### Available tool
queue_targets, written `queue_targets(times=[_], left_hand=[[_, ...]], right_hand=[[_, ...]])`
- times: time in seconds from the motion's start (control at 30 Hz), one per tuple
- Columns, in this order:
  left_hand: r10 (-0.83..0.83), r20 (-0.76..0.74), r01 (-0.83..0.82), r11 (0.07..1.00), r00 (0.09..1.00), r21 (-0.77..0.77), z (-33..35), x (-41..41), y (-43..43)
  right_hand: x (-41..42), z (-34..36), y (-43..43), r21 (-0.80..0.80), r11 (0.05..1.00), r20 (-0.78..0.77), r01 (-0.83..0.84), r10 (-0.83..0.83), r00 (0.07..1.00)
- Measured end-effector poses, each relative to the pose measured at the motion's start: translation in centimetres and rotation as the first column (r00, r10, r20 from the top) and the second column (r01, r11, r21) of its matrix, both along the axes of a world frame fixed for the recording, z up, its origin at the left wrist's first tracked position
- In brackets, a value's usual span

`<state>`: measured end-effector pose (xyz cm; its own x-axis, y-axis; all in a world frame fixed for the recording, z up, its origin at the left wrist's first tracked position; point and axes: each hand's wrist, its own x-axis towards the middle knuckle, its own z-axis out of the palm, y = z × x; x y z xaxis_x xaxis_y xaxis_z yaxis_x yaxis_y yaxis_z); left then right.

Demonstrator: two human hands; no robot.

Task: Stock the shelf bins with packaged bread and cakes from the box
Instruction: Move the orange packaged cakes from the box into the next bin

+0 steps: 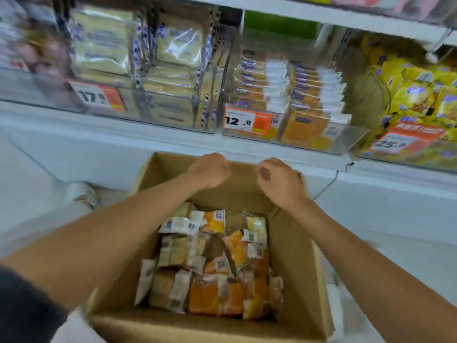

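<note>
A dark sleeve (22,305) sat in the bottom left corner, closest of all. Two bare arms reached out from there over a brown cardboard box (296,263). The box was open at the top. Inside it lay a jumble of small packs (212,268) of bread and cake. Some were orange and some pale yellow, with white ends and bar codes. The left hand (210,170) and the right hand (280,180) were both at the far edge of the box, near each other but not touching. The fingers of each hand were curled over that edge and seemed to hold it. The fingertips were hidden behind the cardboard. Past the box stood a white shelf (123,134) with clear bins side by side. The left bin (173,117) held big pale bread packs (103,43) with blue marks, and its price tag (99,96) began with 17. The middle bin (356,134) held neat rows of orange cakes (304,95), and its orange tag (247,121) said 12.8. The right bin (432,158) was full of yellow bags (415,95), and its tag began with 25. The things on the shelf looked blurry.
</note>
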<state>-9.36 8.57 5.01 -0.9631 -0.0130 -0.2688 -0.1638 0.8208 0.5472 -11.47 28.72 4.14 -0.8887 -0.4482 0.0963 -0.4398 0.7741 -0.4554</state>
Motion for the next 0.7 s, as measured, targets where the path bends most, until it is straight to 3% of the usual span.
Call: queue_targets(times=[0.13,0.3,0.37,0.47,0.6,0.7], left_hand=[[0.161,0.183,-0.176,0.982,0.97,0.065,-8.0,2.7,-4.0],[0.333,0.302,-0.405,0.887,0.893,0.22,-15.1,4.7,-6.8],[0.436,0.312,-0.521,0.805,0.844,0.283,-16.7,5.3,-7.1],[0.569,0.322,-0.653,0.684,0.756,0.325,-18.2,6.3,-7.6],[0.621,0.364,-0.719,0.624,0.694,0.307,-19.2,7.2,-8.2],[0.645,0.401,-0.76,0.569,0.65,0.315,-19.4,7.2,-8.4]], right_hand=[[1.7,-9.8,-0.7,0.157,0.987,0.351,-0.016,-0.041,0.936],[3.2,-19.5,-0.1,0.136,0.974,0.688,0.182,-0.225,0.69],[3.9,-21.9,-0.8,0.139,0.967,0.757,0.213,-0.243,0.606],[4.4,-23.5,-4.4,0.054,0.989,0.803,0.136,-0.125,0.583],[5.0,-24.5,-9.9,-0.035,0.994,0.839,0.106,-0.029,0.543],[6.4,-25.0,-12.4,0.001,0.987,0.912,0.159,-0.066,0.405]])
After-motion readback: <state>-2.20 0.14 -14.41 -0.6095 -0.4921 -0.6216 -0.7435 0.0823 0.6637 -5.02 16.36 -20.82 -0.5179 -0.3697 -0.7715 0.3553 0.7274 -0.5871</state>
